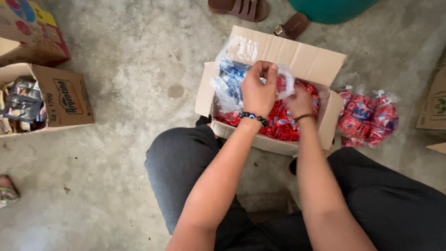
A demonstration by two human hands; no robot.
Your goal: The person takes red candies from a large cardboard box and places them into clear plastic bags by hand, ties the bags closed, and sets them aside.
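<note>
Head view caught the person crouched over an open cardboard box (304, 58) of red sachets (278, 125). Left hand (258, 95) pinched the mouth of a clear plastic bag (230, 79), fingers closed on the film just above the box. Right hand (299, 101) sat just beside that pinch, low among the sachets; whether it had closed on any could not be told. Bag-filling looked underway; next called for holding the mouth wide. Filled bags (367, 118) lay beyond the right hand, outside the box.
</note>
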